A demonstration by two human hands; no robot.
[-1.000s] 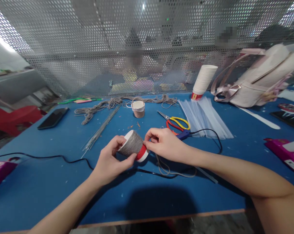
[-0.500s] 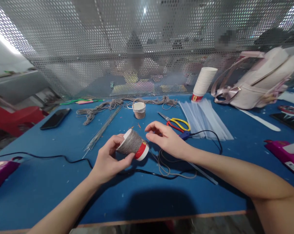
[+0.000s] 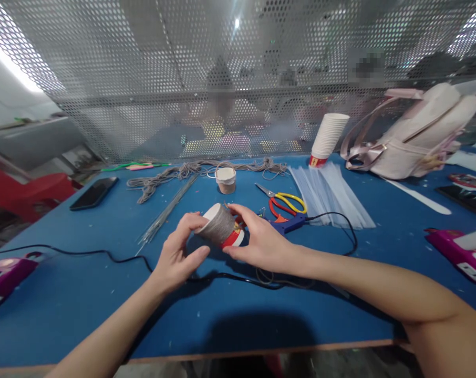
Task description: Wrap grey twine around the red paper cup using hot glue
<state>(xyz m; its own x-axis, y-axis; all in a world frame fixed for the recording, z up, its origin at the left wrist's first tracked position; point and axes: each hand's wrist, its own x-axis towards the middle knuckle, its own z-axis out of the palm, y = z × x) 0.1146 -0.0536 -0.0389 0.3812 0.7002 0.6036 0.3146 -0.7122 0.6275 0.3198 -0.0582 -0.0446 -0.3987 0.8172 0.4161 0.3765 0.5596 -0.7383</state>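
Note:
A paper cup [image 3: 219, 224] wound with grey cord, its red and white base bare, is tilted between my hands above the table. My right hand [image 3: 257, 239] grips it round the base end, thumb below and fingers above. The fingers of my left hand [image 3: 183, 249] touch the open rim, and its thumb stands apart from the cup. Loose grey cord [image 3: 265, 275] trails on the table below my right hand. Just beyond the right hand lie a blue glue gun [image 3: 289, 224] and scissors [image 3: 287, 203] with red and yellow handles.
A small wrapped cup [image 3: 226, 181] stands behind, near bundled grey cord [image 3: 159, 184] and thin wires [image 3: 167, 210]. At right are clear strips [image 3: 332, 197], stacked paper cups [image 3: 328, 136] and a pale backpack [image 3: 411, 136]. A phone [image 3: 94, 193] lies left; a black cable [image 3: 238, 278] crosses the front.
My right hand has moved left and closed round the cup's base. My left thumb has come off the cup, which has turned slightly. The glue gun shows more fully.

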